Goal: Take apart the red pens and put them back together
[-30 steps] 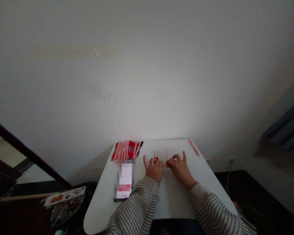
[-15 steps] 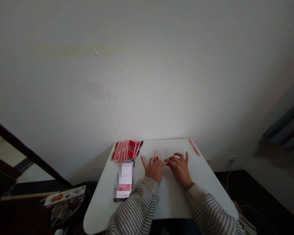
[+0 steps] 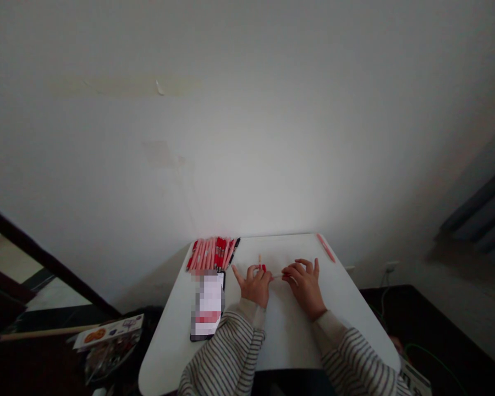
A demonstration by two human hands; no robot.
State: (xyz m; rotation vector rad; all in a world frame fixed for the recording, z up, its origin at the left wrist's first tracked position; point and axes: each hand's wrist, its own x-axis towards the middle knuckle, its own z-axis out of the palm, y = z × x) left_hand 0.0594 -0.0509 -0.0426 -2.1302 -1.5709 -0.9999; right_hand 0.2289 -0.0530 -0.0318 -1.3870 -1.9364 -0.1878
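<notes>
Close above the white table (image 3: 289, 352), my left hand (image 3: 254, 287) has its thumb stretched out to the side and its other fingers bent together. A thin pale rod, like a pen refill (image 3: 277, 276), spans the gap between its fingertips and those of my right hand (image 3: 307, 289). My right hand pinches the rod's right end, where a little red shows at the fingertips. Just beyond my left fingers is a small red piece (image 3: 263, 268), partly hidden, and a thin orange-tinted stick (image 3: 259, 258) lies behind it.
Pink, red and black pens (image 3: 212, 253) lie in a row at the table's back left. In front of them is a phone (image 3: 208, 308) with a blurred screen. A single pink pen (image 3: 325, 248) rests at the back right edge. The wall (image 3: 272, 165) rises behind.
My hands have drawn slightly apart, the left one shifting a little left. More of the thin pale rod now shows between them, with red visible at my right fingertips.
</notes>
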